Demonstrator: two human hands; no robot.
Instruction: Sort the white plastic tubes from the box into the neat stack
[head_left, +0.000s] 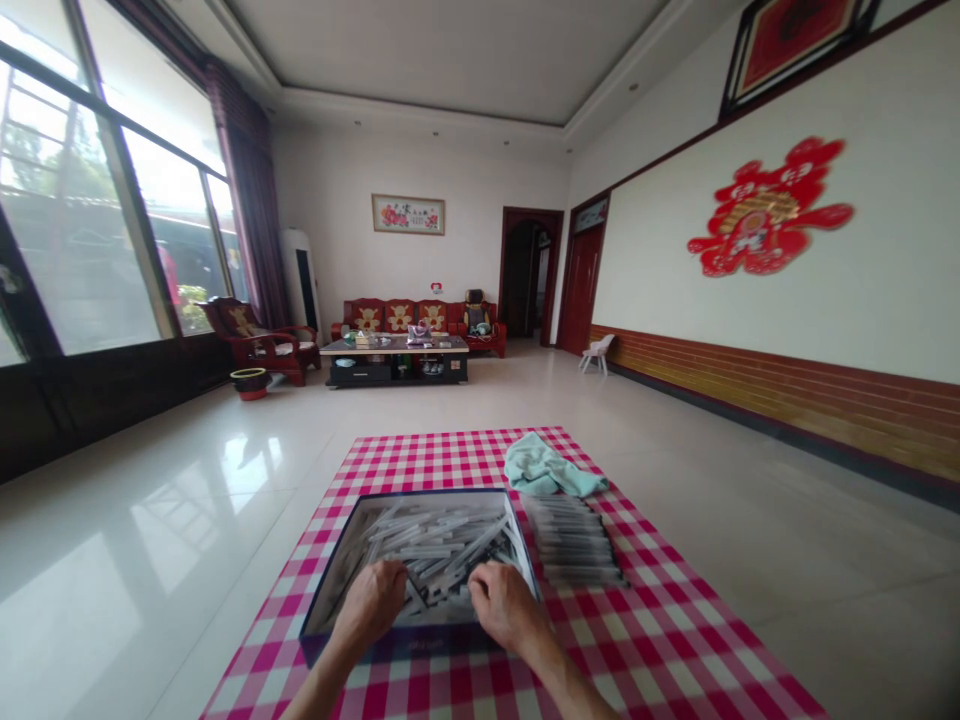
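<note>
An open dark-rimmed cardboard box sits on a pink-and-white checked cloth and is filled with a loose jumble of thin, pale plastic tubes. My left hand is down on the pile at the box's near left. My right hand rests on the pile at the near right, close to the box's right wall. The fingers of both hands curl over the tubes, hiding whatever lies beneath them. A neat row of similar tubes lies on the cloth to the right of the box.
A crumpled pale teal towel lies on the cloth behind the row of tubes. The cloth is spread on a glossy tiled floor. Far ahead stand a low coffee table, a red sofa and a wooden armchair.
</note>
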